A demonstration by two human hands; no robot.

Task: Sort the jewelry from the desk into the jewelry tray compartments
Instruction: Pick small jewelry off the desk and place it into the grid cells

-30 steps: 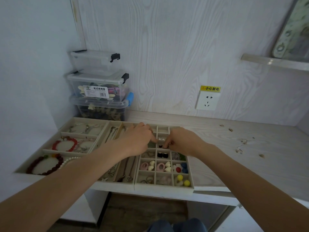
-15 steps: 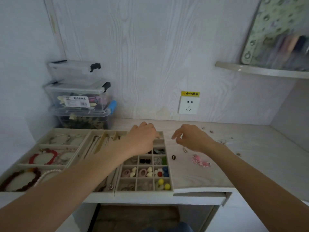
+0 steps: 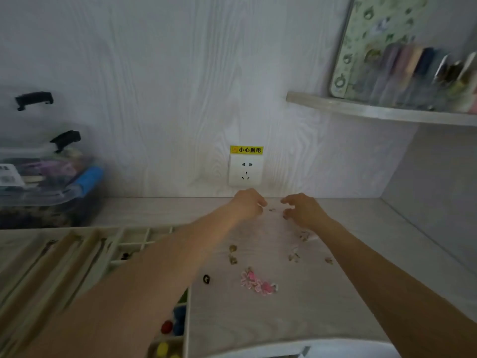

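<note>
Near the back wall, both hands moved off the tray (image 3: 144, 239), left hand (image 3: 247, 204) and right hand (image 3: 302, 210) spread beside a small earring (image 3: 271, 210).

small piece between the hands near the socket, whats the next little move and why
Probably pinch it with the right hand. That small piece lies loose on the desk between both hands, and neither the right nor the left hand visibly holds anything. It then goes to the jewelry tray.

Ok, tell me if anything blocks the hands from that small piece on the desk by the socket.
Nothing visible does. The small piece lies on bare desk between the left hand and the right hand, with open space on both sides. The other jewelry lies nearer the person.
</note>
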